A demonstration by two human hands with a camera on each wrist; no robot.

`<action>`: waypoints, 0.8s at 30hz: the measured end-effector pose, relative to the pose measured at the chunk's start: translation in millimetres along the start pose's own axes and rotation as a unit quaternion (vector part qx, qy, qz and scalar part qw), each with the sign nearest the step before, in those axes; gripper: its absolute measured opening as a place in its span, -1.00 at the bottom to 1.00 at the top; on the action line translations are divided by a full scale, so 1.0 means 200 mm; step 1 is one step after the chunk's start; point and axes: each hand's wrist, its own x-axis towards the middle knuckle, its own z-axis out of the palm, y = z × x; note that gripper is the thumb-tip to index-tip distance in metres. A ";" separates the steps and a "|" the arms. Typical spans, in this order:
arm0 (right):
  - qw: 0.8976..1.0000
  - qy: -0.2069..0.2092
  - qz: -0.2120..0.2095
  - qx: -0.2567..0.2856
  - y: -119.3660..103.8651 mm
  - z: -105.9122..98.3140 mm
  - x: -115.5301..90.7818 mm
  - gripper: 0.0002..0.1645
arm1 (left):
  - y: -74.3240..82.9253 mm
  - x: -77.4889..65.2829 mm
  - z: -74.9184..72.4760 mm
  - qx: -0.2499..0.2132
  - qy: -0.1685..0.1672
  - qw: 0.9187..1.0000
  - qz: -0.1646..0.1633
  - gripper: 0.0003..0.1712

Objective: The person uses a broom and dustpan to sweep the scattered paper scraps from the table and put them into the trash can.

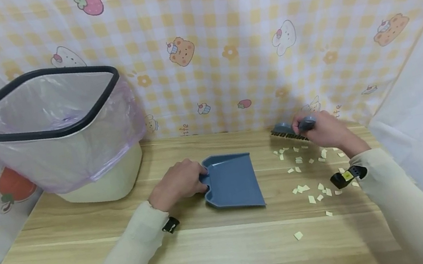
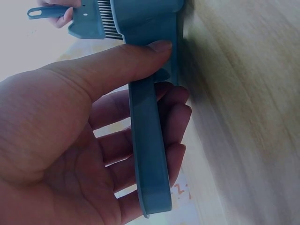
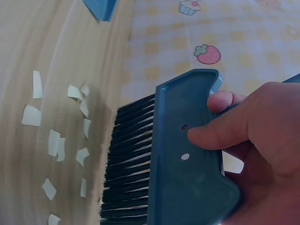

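A blue-grey dustpan (image 1: 233, 182) lies on the wooden table with its wide edge facing right. My left hand (image 1: 179, 180) grips it by the handle (image 2: 151, 154), thumb on top and fingers curled beneath. At the back right, my right hand (image 1: 325, 128) holds a matching hand brush (image 3: 190, 154), its thumb pressed on the brush's flat back. The dark bristles (image 3: 129, 164) point toward the table, near its back edge. Small pale yellow paper scraps (image 1: 302, 188) are scattered between the dustpan and my right forearm, in front of the brush.
A white bin (image 1: 111, 187) with a black rim and a thin purplish liner bag stands at the back left of the table. Behind the table hangs a yellow checked curtain (image 1: 210, 75) with cartoon prints. One scrap (image 1: 298, 235) lies nearer the front than the others.
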 end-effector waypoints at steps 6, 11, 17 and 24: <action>1.000 -0.015 -0.019 -0.003 0.00 0.04 0.01 -0.69 | 0.00 0.00 0.00 -0.003 0.002 1.000 0.007 -0.66; 0.999 -0.038 -0.019 0.028 -0.02 0.05 0.01 -0.66 | -0.01 0.00 0.00 0.002 0.002 1.000 0.006 -0.66; 0.996 -0.059 -0.035 0.050 -0.06 0.05 0.00 -0.68 | 0.00 0.00 0.00 -0.004 0.002 1.000 0.004 -0.69; 0.990 -0.104 -0.048 0.085 -0.13 0.04 -0.03 -0.61 | 0.00 0.00 0.00 -0.004 0.004 1.000 0.005 -0.67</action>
